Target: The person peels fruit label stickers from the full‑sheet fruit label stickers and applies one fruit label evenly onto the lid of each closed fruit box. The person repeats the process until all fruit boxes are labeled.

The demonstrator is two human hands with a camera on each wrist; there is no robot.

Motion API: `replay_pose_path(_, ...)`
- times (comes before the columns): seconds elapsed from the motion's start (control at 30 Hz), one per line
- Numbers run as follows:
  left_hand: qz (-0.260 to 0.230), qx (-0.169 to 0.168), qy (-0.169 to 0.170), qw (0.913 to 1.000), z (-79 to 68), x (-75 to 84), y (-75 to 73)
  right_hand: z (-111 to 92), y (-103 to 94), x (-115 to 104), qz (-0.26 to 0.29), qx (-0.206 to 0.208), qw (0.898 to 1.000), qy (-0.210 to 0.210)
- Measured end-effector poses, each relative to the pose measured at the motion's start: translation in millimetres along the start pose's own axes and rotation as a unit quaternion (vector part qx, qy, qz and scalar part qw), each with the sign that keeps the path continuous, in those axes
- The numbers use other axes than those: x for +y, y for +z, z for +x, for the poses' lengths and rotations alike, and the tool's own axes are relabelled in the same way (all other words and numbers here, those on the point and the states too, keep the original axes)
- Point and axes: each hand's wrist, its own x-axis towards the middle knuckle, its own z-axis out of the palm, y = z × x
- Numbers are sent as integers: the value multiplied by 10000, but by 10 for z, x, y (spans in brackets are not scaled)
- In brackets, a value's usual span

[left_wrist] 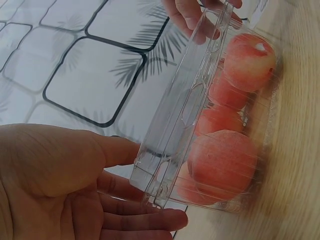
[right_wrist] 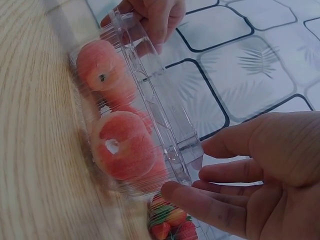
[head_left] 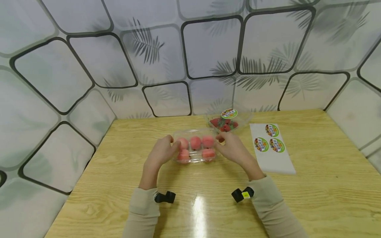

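Note:
A clear plastic clamshell box (head_left: 190,133) with several pink-red peaches (head_left: 195,143) inside stands on the table, its lid (left_wrist: 167,117) down over the fruit. At the box's left end my left hand (head_left: 161,152) pinches the lid rim, thumb on top and fingers below the edge. My right hand (head_left: 234,148) grips the opposite end the same way, thumb against the lid's side and fingertips under the rim. Just behind the right hand is a second clear box (head_left: 242,116) of strawberries (head_left: 224,124), with a round colorful fruit sticker (head_left: 229,113) on its lid.
To the right on the wooden table (head_left: 119,155) lies a white sheet (head_left: 275,163) bearing three round stickers (head_left: 261,144). A wall panel (head_left: 166,99) with leaf and frame patterns rises along the table's back edge. Each wrist wears a small black camera (head_left: 165,197).

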Motion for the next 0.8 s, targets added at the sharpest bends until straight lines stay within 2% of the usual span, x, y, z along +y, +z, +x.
replay_pose_path(0.3,-6,1,92,10000,9,14,26,4,-30,46,42,-25,10000,-12)
replay_pose_path(0.5,-23,-98,53,9999,1,-4,16,8,-14,50,-147,129,9998,-92)
replay_pose_path(0.8,25,-94,111,9999,4,9,2,-23,-67,90,-395,-76,9980,489)
